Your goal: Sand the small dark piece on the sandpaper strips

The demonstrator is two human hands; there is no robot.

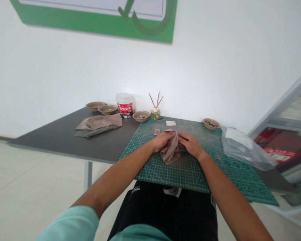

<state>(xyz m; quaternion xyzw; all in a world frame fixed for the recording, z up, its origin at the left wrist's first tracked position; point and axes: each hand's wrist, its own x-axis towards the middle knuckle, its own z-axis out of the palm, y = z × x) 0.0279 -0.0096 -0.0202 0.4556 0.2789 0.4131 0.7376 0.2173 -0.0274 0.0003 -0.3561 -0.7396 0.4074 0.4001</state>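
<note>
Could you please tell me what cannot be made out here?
Head view:
Anything inside the brown cloth, between left hand and right hand: hidden by cloth and hands.
Contents of far bowl: too small.
Tub label: too small to read.
Green wall sign: cut off by top edge.

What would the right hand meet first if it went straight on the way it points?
The brownish cloth, which the right hand already touches; past it, probably the small white paper on the green cutting mat, though depth is unclear.

Left hand (162, 141), right hand (190, 145) close together, palms down, curled.
</note>
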